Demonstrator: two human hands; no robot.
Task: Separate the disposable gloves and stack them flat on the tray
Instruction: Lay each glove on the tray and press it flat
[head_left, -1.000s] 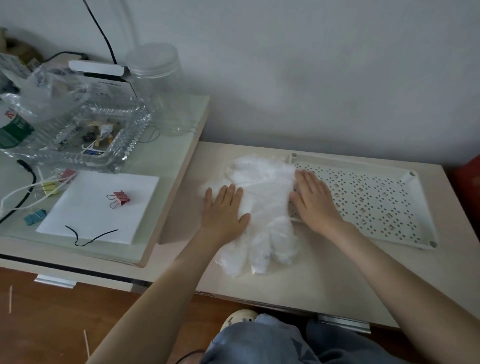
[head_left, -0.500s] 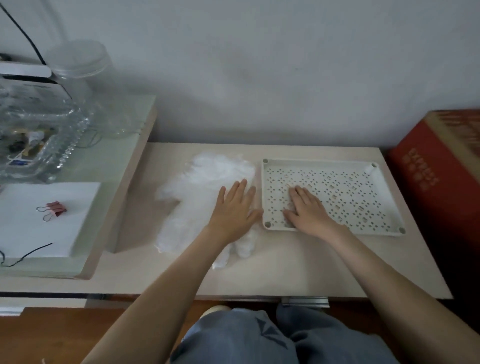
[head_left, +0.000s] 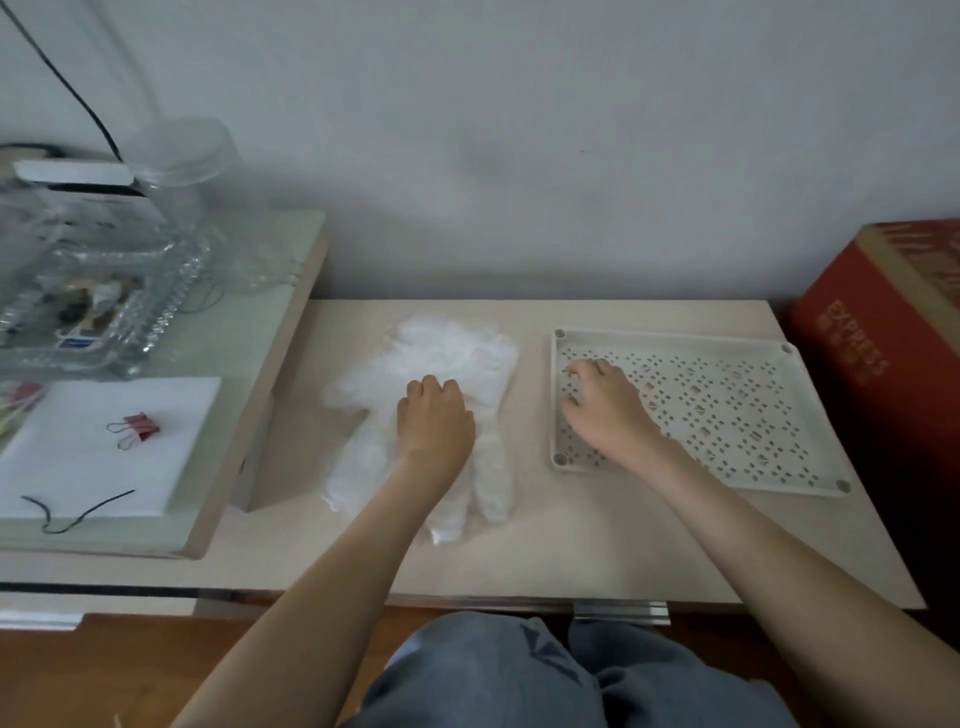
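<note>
On the desk (head_left: 571, 551), the left hand (head_left: 436, 422) curls its fingers into the heaped white disposable gloves (head_left: 371, 387) beside the perforated tray (head_left: 737, 415), where the right hand (head_left: 609, 406) rests bent-fingered, its grip unclear.

A bare strip of table (head_left: 532, 478) runs between the gloves (head_left: 457, 348) and the tray (head_left: 675, 339). The right hand (head_left: 608, 405) covers the tray's left part. A raised shelf (head_left: 270, 395) walls off the left, near the gloves. A red box (head_left: 878, 332) stands near the tray's right side.
</note>
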